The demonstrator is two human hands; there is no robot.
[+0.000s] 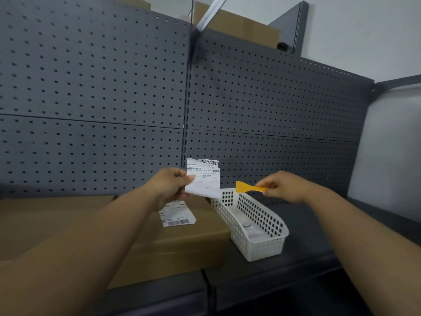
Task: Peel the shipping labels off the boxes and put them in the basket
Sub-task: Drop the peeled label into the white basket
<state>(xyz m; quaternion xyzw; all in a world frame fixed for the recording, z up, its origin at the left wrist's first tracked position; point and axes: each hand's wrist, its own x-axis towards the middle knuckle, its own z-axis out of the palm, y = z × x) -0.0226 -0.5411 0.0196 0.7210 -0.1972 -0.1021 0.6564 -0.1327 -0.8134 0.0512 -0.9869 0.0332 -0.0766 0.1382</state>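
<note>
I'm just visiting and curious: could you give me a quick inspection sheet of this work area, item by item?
Surface: dark shelf, carrying a labelled box, a plain box to its left and a white basket.
Job's things: torn label held up near the basket's far end; second label lies on the labelled box; basket contents unclear.
Clutter: nothing seen.
Hands: left hand pinches the torn label; right hand holds a yellow scraper by its handle.
Cables: nothing seen.
Surroundings: grey pegboard behind; stacked boxes above it.
</note>
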